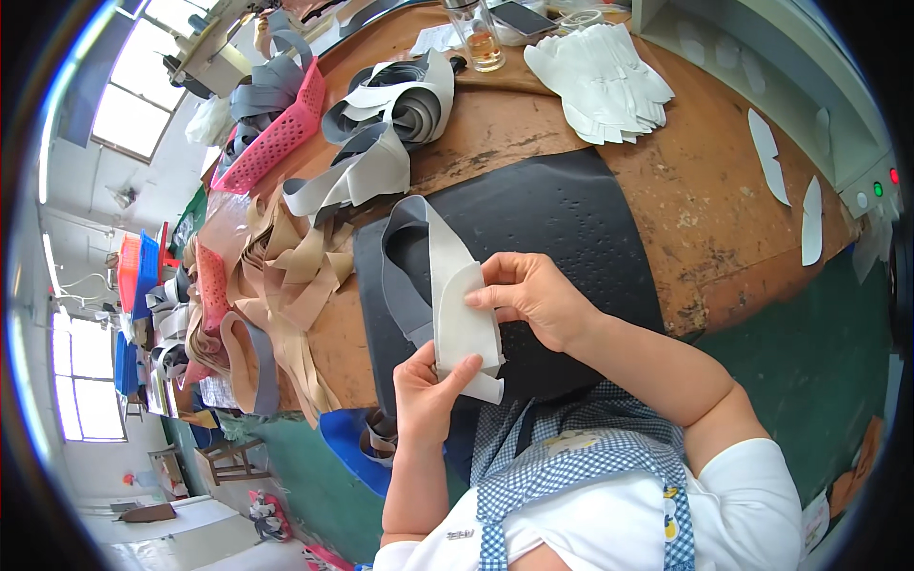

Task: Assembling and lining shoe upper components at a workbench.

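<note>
Between my two hands is a curved, pale white piece of sheet material, laid against a looped strip that is grey on one face and whitish on the other. My left hand pinches the lower end, thumb on top. My right hand grips the piece's upper right edge between thumb and fingers. A short whitish end pokes out below my left thumb. Beneath it all lies a black mat with small pits in its surface. How the layers are joined cannot be seen.
Coiled grey-white strips lie beyond the mat. Tan scraps spread at the left, near a pink basket of grey strips. A white stack of cut pieces, a glass of amber liquid and a phone sit at the back.
</note>
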`<move>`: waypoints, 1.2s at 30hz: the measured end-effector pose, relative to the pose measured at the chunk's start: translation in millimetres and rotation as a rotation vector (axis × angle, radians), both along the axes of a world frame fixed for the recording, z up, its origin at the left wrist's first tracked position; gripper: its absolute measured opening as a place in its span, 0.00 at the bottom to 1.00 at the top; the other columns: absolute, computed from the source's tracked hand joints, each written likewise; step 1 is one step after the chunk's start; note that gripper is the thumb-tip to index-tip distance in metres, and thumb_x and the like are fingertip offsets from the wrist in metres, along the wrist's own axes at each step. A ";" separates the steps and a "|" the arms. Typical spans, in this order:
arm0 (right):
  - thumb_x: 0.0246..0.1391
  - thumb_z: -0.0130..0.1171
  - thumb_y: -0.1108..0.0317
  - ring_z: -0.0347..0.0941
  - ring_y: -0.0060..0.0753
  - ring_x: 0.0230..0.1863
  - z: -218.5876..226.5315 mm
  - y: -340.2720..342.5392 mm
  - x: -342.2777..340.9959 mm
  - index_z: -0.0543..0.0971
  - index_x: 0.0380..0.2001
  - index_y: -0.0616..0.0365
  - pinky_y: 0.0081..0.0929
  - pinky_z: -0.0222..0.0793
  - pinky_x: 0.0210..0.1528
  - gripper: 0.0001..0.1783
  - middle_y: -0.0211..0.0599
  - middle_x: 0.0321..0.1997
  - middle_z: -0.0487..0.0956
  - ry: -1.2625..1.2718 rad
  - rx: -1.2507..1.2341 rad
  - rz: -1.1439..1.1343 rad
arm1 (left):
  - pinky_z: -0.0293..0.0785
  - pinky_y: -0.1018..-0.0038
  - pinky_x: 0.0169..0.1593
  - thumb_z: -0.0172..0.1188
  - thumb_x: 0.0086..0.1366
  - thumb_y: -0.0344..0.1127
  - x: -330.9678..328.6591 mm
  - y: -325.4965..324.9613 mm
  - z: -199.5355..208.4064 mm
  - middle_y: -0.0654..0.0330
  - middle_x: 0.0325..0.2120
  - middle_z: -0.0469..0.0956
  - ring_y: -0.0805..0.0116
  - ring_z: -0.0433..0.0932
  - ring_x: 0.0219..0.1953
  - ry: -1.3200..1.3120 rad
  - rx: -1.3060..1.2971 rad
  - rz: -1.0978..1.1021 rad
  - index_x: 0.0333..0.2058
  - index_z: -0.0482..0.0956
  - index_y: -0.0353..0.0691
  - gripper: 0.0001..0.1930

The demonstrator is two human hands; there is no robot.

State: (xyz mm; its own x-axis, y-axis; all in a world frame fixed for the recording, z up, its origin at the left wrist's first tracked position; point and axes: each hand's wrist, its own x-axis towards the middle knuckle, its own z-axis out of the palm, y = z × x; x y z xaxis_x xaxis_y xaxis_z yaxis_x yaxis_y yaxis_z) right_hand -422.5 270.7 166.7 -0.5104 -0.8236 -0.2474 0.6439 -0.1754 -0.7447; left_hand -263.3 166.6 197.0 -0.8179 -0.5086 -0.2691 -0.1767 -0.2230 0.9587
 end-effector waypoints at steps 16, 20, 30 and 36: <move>0.48 0.66 0.76 0.78 0.26 0.32 6.1 6.1 -24.0 0.68 0.48 0.62 0.25 0.78 0.35 0.25 0.33 0.30 0.77 0.080 0.021 -0.149 | 0.74 0.83 0.36 0.70 0.55 0.26 2.3 -5.9 12.3 0.62 0.31 0.82 0.81 0.77 0.31 -0.050 -0.211 -0.099 0.39 0.79 0.27 0.14; 0.50 0.64 0.77 0.79 0.28 0.32 0.5 16.3 -23.8 0.68 0.49 0.61 0.23 0.77 0.34 0.23 0.37 0.32 0.80 0.426 0.225 -0.382 | 0.74 0.78 0.34 0.71 0.52 0.28 -0.6 -30.7 35.2 0.58 0.28 0.82 0.73 0.80 0.28 -0.136 -0.703 -0.227 0.37 0.80 0.32 0.14; 0.45 0.67 0.77 0.78 0.28 0.43 43.5 11.4 -20.0 0.74 0.50 0.65 0.29 0.74 0.49 0.26 0.35 0.42 0.81 0.803 0.066 0.087 | 0.72 0.63 0.51 0.73 0.45 0.29 -36.0 -27.9 72.6 0.56 0.37 0.75 0.55 0.75 0.46 0.199 -1.307 0.105 0.39 0.72 0.38 0.22; 0.47 0.67 0.79 0.76 0.22 0.46 15.3 28.5 14.2 0.75 0.49 0.66 0.24 0.72 0.52 0.23 0.34 0.45 0.80 0.374 0.047 0.020 | 0.76 0.78 0.46 0.69 0.54 0.21 -28.8 0.2 -7.1 0.60 0.38 0.75 0.73 0.77 0.41 0.219 -0.040 0.136 0.39 0.67 0.37 0.19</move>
